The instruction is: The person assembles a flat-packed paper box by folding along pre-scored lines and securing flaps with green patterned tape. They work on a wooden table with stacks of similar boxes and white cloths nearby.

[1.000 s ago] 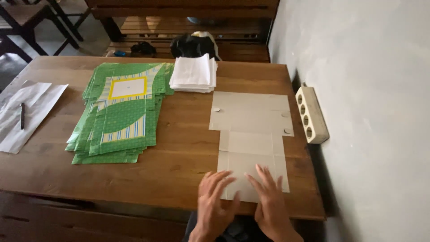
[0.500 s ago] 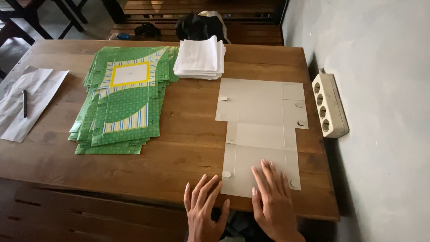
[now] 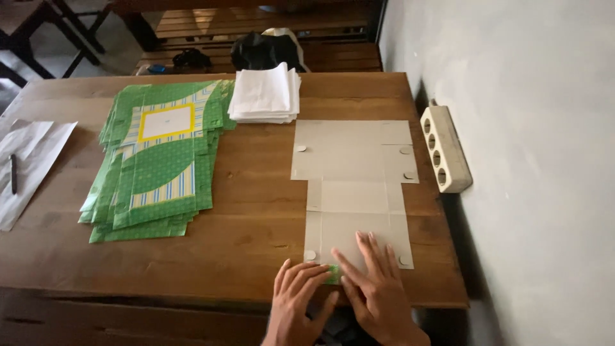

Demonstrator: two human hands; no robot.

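A flat unfolded cardboard box blank [image 3: 354, 179] lies grey side up on the wooden table [image 3: 256, 186], with small round tabs at its corners. My right hand [image 3: 378, 288] presses flat on its near edge, fingers spread. My left hand [image 3: 300, 301] rests beside it on the table at the blank's near left corner, fingertips touching a bit of green flap [image 3: 332, 274] that shows at the edge. Neither hand grips anything.
A stack of green patterned box blanks [image 3: 157, 163] lies to the left. A pile of white paper sheets [image 3: 266, 96] sits at the back. A white power strip [image 3: 444, 148] hangs on the right wall. Far left lie grey paper [image 3: 29, 160] and a pen [image 3: 13, 173].
Both hands slid toward the blank's near left corner and now lie close together. The camera view shifted slightly.
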